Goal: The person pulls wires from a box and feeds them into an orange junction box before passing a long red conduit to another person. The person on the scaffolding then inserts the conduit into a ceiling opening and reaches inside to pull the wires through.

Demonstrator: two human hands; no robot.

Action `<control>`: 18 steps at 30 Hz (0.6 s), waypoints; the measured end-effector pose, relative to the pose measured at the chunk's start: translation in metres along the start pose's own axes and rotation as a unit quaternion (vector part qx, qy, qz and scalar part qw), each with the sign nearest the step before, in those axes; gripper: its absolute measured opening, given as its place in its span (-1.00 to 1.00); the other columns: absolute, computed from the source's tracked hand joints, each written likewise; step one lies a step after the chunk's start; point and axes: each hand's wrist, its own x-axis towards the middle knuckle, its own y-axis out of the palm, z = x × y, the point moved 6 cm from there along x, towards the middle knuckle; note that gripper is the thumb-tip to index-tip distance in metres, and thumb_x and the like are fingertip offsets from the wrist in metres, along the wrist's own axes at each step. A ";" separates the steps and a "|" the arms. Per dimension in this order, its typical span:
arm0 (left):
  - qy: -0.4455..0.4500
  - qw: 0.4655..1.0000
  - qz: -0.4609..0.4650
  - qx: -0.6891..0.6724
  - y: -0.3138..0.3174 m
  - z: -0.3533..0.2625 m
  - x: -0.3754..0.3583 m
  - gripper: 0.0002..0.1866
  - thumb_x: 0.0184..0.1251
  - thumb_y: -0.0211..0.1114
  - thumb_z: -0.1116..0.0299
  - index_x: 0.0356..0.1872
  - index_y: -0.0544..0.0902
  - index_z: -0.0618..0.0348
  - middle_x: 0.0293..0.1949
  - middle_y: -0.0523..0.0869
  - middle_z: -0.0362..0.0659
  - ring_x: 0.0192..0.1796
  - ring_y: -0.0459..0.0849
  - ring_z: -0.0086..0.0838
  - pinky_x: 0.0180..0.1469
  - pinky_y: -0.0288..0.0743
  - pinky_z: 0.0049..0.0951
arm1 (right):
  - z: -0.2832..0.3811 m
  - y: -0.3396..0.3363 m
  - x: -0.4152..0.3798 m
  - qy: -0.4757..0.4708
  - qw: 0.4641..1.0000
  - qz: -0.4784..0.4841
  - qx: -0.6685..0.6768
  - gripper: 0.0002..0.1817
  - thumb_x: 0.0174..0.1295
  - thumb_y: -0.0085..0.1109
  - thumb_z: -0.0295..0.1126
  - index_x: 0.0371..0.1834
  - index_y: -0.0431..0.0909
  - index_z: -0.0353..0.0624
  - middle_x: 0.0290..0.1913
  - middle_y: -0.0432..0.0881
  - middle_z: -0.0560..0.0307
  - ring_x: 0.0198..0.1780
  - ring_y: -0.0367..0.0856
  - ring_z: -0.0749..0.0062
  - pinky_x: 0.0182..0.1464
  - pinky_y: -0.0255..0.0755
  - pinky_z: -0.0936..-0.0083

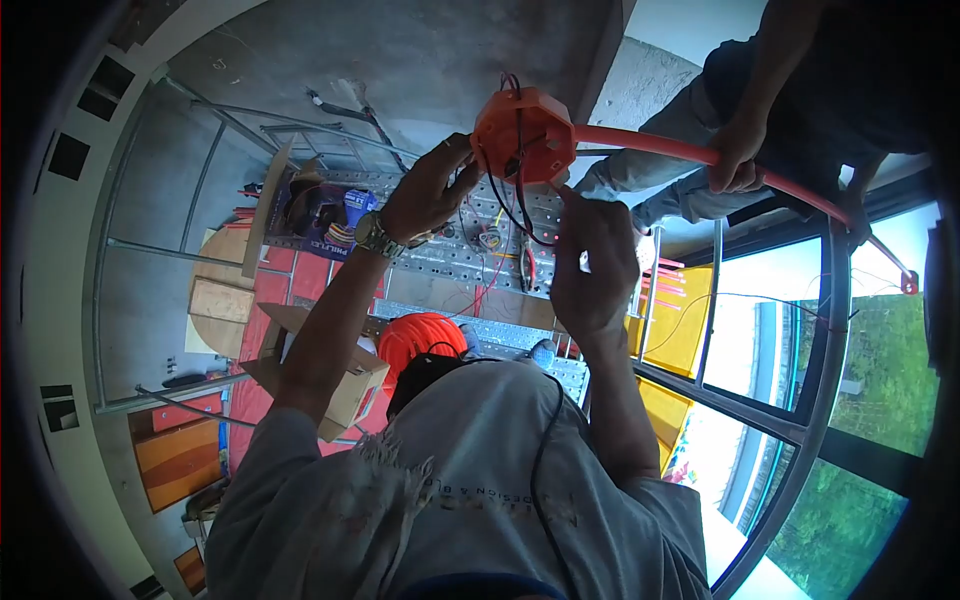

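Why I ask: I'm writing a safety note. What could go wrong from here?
The dangling black wires might snag on the right hand. If the co-worker's hand shifts the red conduit, the orange box could twist against the left hand. The pliers lying on the perforated platform could be stepped on.

Grey short-sleeved T-shirt (480,420) with dark lettering (508,492), black cord (545,437), metallic wristwatch (371,235).

Grey wall (440,40) up top, patchy, looks unfinished. Metal pipe scaffolding (121,240) along the left, perforated metal platform (412,275) below. Big dark-framed windows (745,345) on the right, strong daylight through them, green foliage (880,350) outside. Orange striped panel (185,470) lower left.
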 end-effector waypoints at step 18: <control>-0.163 0.973 -0.011 -0.161 0.006 -0.014 0.006 -0.52 0.62 0.30 -0.01 0.15 0.56 0.25 -0.24 0.60 -0.21 -0.21 0.47 -0.53 -0.08 0.46 -0.36 | -0.053 0.063 -0.061 0.236 0.764 -0.005 0.600 -0.61 0.63 -0.07 -0.32 0.38 0.52 -0.22 0.32 0.64 -0.12 0.31 0.64 0.24 0.35 0.46 0.22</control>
